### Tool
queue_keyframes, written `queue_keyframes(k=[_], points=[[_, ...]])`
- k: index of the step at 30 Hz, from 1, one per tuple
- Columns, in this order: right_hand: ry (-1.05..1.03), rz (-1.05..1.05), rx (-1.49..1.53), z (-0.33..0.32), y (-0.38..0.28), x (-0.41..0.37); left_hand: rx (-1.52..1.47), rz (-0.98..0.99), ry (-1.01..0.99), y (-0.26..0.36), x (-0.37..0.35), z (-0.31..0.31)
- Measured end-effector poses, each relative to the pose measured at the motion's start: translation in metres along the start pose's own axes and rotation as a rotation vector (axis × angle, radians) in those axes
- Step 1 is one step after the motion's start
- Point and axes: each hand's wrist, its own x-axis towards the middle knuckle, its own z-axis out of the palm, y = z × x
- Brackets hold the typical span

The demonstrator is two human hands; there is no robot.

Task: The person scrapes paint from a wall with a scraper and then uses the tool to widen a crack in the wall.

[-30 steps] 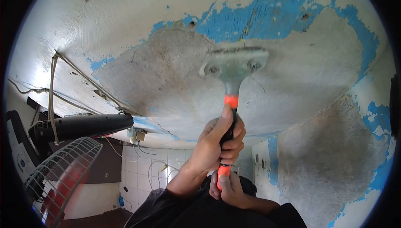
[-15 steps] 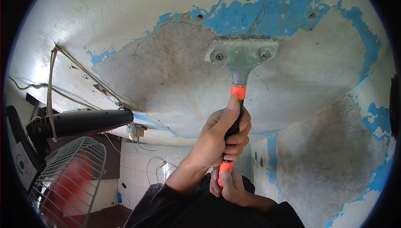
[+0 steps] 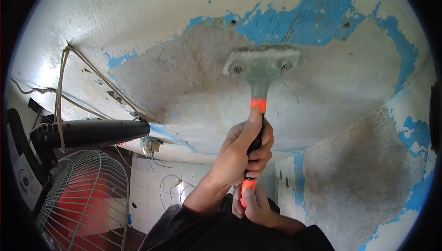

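Note:
My left hand (image 3: 246,152) is wrapped round the black and orange handle of a wide scraper (image 3: 261,74), its thumb lying along the grip near the head. Lower down, my right hand (image 3: 255,205) grips the orange end of the same handle. The scraper's metal head, held by two screws, is slightly blurred, with its blade edge at the lower border of a blue paint patch (image 3: 294,23). Bare grey plaster (image 3: 184,67) surrounds it. Whether the blade touches the surface is hard to tell.
A fan with a wire cage (image 3: 87,200) and black arm (image 3: 92,133) hangs at the left, tied with cord (image 3: 59,99). Cables run along that side. Another plaster patch (image 3: 363,173) edged with blue shows at the right. White tiles (image 3: 142,182) appear below.
The scraper head has shifted slightly left and down, away from the blue patch's middle. Both hands keep their grip. The view has moved a little, and the fan cage has swung rightward.

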Motion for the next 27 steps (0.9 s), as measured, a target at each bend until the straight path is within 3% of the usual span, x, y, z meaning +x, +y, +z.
queue_keyframes(k=[16,21,27], points=[[0.028,-0.012,0.024,0.003,0.016,0.011,-0.003,-0.046,-0.043,0.007,-0.004,-0.015],[-0.085,-0.017,-0.025,-0.001,0.021,0.021,0.018,-0.031,-0.076,0.008,-0.003,-0.021],[-0.065,-0.024,0.112,0.005,0.021,0.02,0.034,-0.073,-0.068,0.013,-0.004,-0.016]])
